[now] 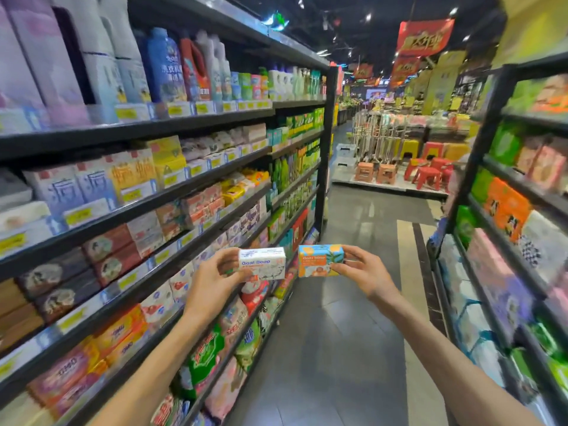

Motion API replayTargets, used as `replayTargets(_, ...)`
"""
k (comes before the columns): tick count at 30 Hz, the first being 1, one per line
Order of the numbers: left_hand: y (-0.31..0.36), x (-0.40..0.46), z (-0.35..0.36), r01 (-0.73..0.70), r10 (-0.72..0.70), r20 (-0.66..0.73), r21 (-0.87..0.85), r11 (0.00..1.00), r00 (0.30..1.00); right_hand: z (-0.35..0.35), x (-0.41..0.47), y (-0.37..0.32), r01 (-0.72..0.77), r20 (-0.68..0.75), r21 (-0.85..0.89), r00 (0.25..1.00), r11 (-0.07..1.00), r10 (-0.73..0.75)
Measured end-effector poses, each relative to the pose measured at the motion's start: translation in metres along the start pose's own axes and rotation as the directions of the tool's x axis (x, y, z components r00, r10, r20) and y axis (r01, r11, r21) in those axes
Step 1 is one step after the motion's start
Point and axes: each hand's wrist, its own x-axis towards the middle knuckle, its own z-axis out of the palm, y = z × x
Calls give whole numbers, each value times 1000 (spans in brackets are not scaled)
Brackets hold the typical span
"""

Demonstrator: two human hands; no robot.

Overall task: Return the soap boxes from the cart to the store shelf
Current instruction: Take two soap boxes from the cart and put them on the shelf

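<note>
My left hand (212, 279) pinches a white soap box (262, 264) with blue lettering, thumb below and fingers on top. My right hand (362, 273) pinches an orange and blue soap box (319, 260) the same way. Both boxes are held side by side at chest height in the aisle, a small gap between them. The store shelf (172, 210) with rows of boxed soaps runs along my left, its black boards close to the white box. No cart is in view.
A second black shelf unit (504, 192) with packaged goods stands on my right. The grey tiled aisle floor (347, 333) runs ahead between the two. Red and orange plastic stools (427, 175) and displays stand at the far end.
</note>
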Motion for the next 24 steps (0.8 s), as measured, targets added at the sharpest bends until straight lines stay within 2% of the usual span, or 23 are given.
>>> replayTargets(5,-23,62,9,7,-1,-86,70,998,996,19,92,22,43,128,-6,991,999,-42)
replayTargets(11,-55,123,-2,121,-103,-268,51,991,958,62,217,49,103,347,2,933,995,-97)
replayTargets(17,-63,151,-19,241,-146,-511,124,963,847,126,314,51,168,558,58,812,984,-172)
replayTargets(24,-82,137,-59,384,-193,-702,123,915,686,222,356,42,196,732,151,637,969,-243)
